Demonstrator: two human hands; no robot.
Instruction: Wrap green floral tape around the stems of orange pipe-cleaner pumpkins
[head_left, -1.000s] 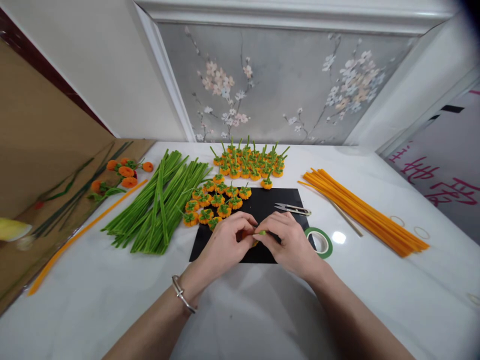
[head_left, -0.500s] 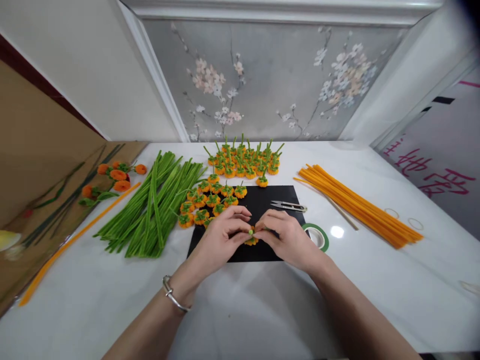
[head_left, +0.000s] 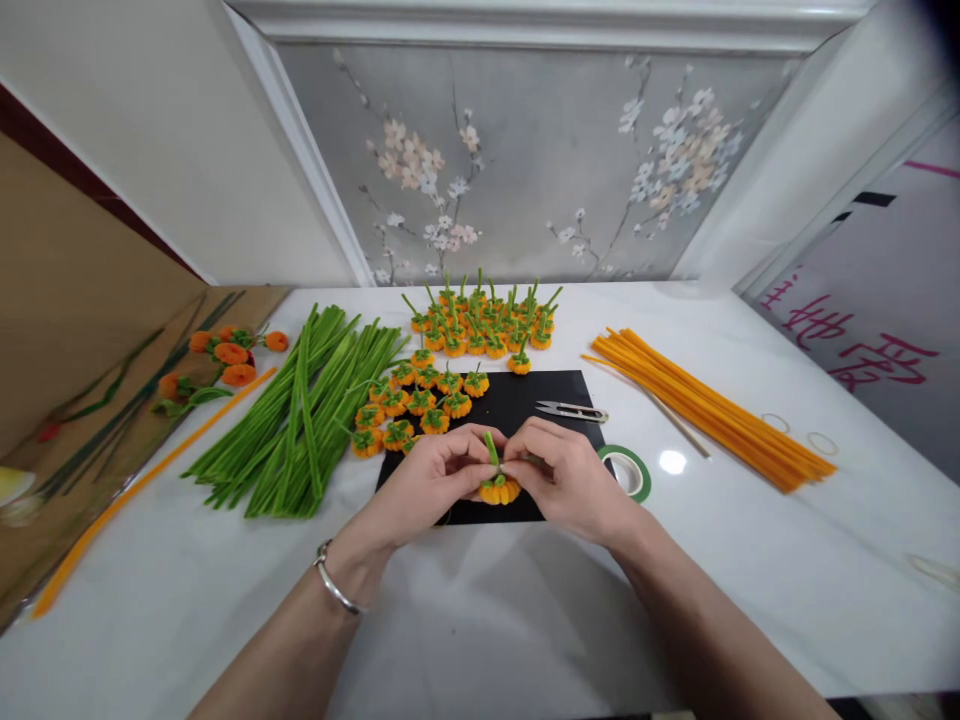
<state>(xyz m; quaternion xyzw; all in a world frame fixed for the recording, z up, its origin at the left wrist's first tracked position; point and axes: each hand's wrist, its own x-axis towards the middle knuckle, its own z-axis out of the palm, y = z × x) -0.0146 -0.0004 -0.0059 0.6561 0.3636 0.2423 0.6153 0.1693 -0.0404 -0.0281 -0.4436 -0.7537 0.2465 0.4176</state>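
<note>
Over the near part of a black mat [head_left: 517,395], my left hand [head_left: 442,470] and my right hand [head_left: 566,475] meet at a small orange pumpkin [head_left: 499,490] with a green top. Its green stem points up between my fingertips. Both hands are pinched closed on the pumpkin's green top, one from each side. Several orange pumpkins with thin stems [head_left: 421,402] lie at the mat's left side. Thread snips [head_left: 572,411] rest at the mat's right edge, and a roll of green tape [head_left: 628,473] is right beside my right hand.
Green fuzzy stems [head_left: 296,425] are piled at the left, orange ones [head_left: 712,410] at the right. Behind the mat stand several pumpkins with upright stems [head_left: 480,325]. Orange flowers [head_left: 234,353] and a long orange strip [head_left: 135,500] lie at the far left.
The pumpkin between my hands has tilted, so its orange side and upright green stem now show more. My fingertips have shifted slightly around its top. The whole view has moved a little.
</note>
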